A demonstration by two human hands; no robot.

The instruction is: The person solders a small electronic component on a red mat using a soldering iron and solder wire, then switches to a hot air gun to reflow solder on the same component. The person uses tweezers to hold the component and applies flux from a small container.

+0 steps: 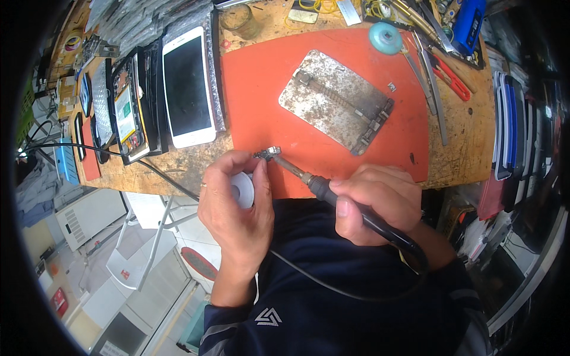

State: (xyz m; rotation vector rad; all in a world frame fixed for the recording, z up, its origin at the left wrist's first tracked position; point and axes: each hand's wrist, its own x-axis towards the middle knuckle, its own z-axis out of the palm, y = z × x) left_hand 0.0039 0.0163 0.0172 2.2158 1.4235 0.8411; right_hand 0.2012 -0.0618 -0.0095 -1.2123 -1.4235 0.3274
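Observation:
Between the thumb and fingers of my left hand (237, 207) is a small metal electronic part (268, 153), with a white spool (243, 190) tucked in the same palm. My right hand (377, 202) is wrapped round the black handle of a soldering iron (320, 187). Its metal tip reaches left to the small part and appears to touch it; the exact contact is too small to make out. Both hands are at the near edge of an orange mat (255, 89). Beyond them on the mat lies a stained metal circuit board holder (335, 101).
At left lie a white phone (190, 89) and an opened phone (127, 113). A glass jar (239, 21) stands at the back. To the right are a teal round container (385, 38), tweezers (430, 83) and red-handled pliers (451, 80). The iron's black cable (332, 291) loops across my lap.

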